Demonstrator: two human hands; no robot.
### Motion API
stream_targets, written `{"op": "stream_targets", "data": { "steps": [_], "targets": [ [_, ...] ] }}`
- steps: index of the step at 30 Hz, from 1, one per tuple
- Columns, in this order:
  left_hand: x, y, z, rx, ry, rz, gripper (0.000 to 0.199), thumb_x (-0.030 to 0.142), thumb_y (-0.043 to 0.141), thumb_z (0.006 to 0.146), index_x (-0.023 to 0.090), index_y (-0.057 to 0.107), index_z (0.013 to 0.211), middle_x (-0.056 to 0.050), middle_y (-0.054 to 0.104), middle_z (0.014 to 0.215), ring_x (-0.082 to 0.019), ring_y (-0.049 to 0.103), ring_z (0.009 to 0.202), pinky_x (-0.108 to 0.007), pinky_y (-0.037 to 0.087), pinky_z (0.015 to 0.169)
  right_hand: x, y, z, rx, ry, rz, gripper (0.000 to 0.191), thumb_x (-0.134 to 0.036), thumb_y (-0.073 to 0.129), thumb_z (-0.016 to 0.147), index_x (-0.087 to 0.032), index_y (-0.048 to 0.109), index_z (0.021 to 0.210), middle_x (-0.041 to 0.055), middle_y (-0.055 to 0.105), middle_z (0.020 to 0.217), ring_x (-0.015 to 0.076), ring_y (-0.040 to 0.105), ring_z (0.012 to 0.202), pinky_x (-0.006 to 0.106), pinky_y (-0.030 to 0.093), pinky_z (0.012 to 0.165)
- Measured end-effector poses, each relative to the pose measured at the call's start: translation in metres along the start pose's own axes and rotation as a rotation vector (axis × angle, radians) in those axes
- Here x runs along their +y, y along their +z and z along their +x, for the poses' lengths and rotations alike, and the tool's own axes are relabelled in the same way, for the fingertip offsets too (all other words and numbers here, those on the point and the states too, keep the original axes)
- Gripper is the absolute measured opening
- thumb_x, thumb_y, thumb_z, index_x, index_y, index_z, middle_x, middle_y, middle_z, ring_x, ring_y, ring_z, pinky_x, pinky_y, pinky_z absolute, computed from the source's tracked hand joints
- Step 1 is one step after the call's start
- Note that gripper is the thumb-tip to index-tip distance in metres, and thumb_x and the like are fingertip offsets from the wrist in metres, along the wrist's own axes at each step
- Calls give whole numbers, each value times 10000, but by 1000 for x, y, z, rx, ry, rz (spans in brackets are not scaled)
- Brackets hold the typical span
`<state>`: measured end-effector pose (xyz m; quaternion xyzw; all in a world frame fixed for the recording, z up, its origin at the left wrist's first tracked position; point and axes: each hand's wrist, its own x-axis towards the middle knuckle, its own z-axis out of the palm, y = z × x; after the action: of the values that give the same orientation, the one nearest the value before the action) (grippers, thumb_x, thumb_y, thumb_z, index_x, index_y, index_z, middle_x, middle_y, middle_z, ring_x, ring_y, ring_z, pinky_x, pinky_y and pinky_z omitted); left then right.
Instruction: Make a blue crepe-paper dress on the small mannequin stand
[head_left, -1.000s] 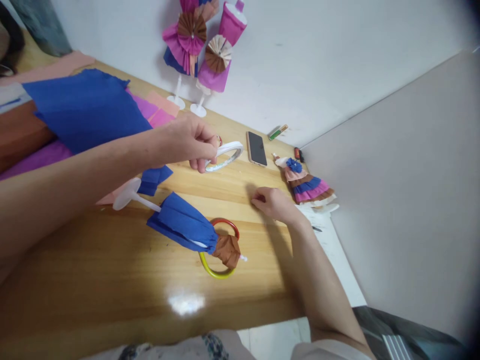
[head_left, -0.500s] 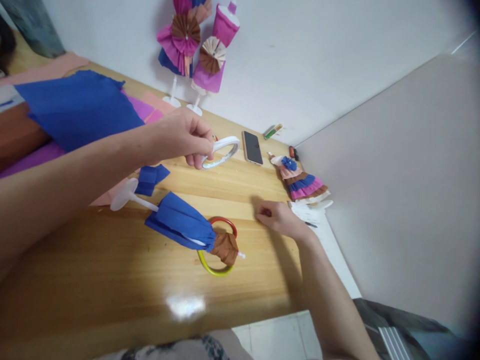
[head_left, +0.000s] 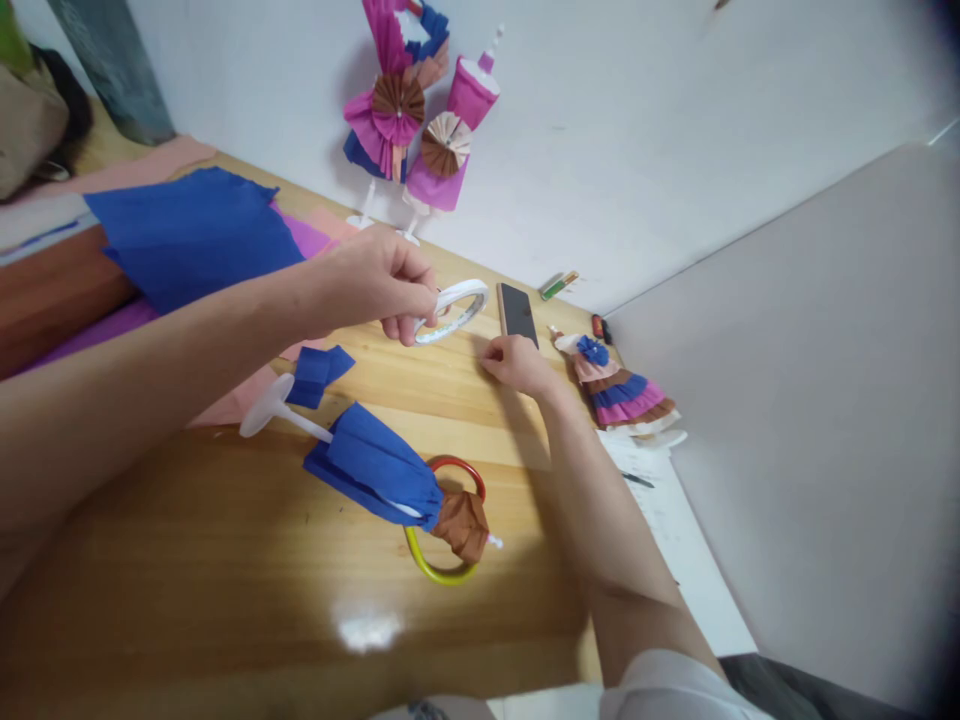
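Note:
My left hand (head_left: pixel 390 285) holds a white roll of tape (head_left: pixel 456 312) above the table, fingers closed on its left side. To its right, near the lower end of a phone (head_left: pixel 517 313), is my right hand (head_left: pixel 517 362), its fingertips pressed together; whatever they hold, if anything, is too small to make out. Below both hands a small dress form in a blue skirt (head_left: pixel 382 468) and brown top (head_left: pixel 462 525) lies on its side, its white base (head_left: pixel 266 405) to the left. Beneath it are a red ring (head_left: pixel 469 466) and a yellow ring (head_left: pixel 435 572).
Blue paper (head_left: pixel 195 235) and other coloured sheets lie at the left. Two dressed forms (head_left: pixel 397 110) (head_left: pixel 442 150) stand by the wall. A layered dress (head_left: pixel 626 392), white papers (head_left: pixel 697 540) and a green pen (head_left: pixel 559 287) are at the right.
My right hand has moved up and left, closer to the tape and the phone. My left hand still holds the tape. The whole view has shifted slightly.

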<state>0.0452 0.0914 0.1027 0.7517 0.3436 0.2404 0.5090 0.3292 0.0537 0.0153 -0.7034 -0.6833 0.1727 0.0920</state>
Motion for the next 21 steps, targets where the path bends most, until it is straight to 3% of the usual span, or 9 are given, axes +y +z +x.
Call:
{"op": "stream_targets", "data": {
  "steps": [4,7,12,14,21],
  "targets": [
    [0,-1,1,7,6,-7,104,135,628,707,145,665,610,49,524,412,-105,627,525,-173,485,554,-20,-2,-7,-105,-123,143,101,-261,592,704,-193,539,651,-26,557,627,114,455,594,241,354,604],
    [-1,-2,1,15,15,-13,112,111,623,702,147,664,604,43,535,420,-107,634,530,-173,486,548,-30,0,-13,-100,-154,288,130,-328,536,746,-203,507,723,-50,497,632,98,418,576,225,341,565],
    [2,-6,1,41,23,-31,147,77,621,700,154,656,581,41,531,415,-105,641,523,-164,472,524,-44,11,-18,-83,-98,934,148,-280,565,679,-227,428,691,-74,494,585,76,392,468,211,297,472],
    [4,-7,0,43,12,-34,160,72,624,709,152,654,573,38,536,417,-104,643,519,-164,468,521,-49,16,-20,-23,-79,1073,212,-253,613,640,-226,403,643,-72,527,566,64,396,430,203,299,445],
    [4,-13,-1,41,28,-82,195,49,618,755,130,654,581,19,607,456,-68,594,442,-153,433,478,-46,17,-26,98,-15,1076,339,-250,817,580,-209,482,616,-49,611,521,80,513,413,206,413,453]
  ]
}}
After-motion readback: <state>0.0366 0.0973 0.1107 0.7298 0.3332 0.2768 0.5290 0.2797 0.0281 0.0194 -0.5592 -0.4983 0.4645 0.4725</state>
